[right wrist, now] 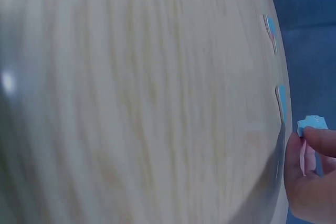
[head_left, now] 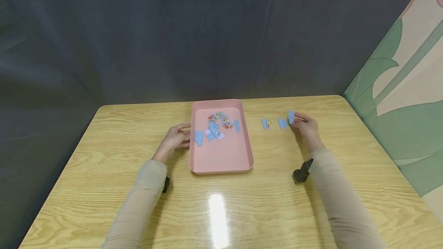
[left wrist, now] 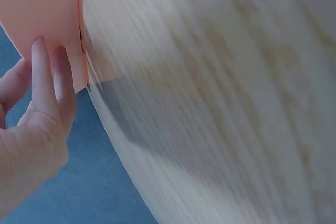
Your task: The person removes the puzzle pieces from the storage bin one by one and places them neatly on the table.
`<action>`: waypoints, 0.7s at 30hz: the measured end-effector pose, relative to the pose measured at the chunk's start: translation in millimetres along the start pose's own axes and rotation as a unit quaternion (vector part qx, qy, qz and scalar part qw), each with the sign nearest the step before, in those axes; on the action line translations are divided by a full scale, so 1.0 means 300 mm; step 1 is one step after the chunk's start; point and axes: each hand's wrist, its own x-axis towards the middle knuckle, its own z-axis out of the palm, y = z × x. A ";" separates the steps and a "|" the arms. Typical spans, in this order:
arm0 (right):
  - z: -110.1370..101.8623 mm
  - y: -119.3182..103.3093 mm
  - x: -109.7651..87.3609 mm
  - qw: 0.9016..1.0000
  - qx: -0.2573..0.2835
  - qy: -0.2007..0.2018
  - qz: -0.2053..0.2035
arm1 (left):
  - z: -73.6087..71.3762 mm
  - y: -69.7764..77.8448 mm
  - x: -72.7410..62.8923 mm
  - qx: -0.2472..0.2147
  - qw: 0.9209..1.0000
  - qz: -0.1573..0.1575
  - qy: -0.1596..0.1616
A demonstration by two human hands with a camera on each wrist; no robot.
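Light-blue and thin, one small piece (head_left: 291, 117) is pinched between thumb and fingers of the right hand (head_left: 306, 129), above the wood-grained table (head_left: 270, 199); these fingers hide its lower part. Two loose pieces (head_left: 282, 123) lie flat nearby, one partly multicoloured. The left hand (head_left: 175, 138) is not gripping: its extended fingers touch the outer wall of the smooth pink tray (head_left: 221, 160). Inside, the crowded pieces (head_left: 199, 138) partly overlap, so I cannot distinguish every outline. The right wrist view cuts off the tray.
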 end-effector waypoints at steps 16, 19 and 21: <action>-0.072 0.022 0.012 0.991 -0.136 -0.007 -0.010 | -0.003 0.003 -0.013 -0.002 1.000 0.004 0.002; -0.077 0.025 0.014 0.989 -0.146 -0.010 -0.013 | 0.001 0.002 -0.005 0.001 1.000 -0.003 0.003; -0.080 0.027 0.017 0.989 -0.147 -0.009 -0.015 | 0.002 0.002 -0.002 0.001 1.000 -0.005 0.002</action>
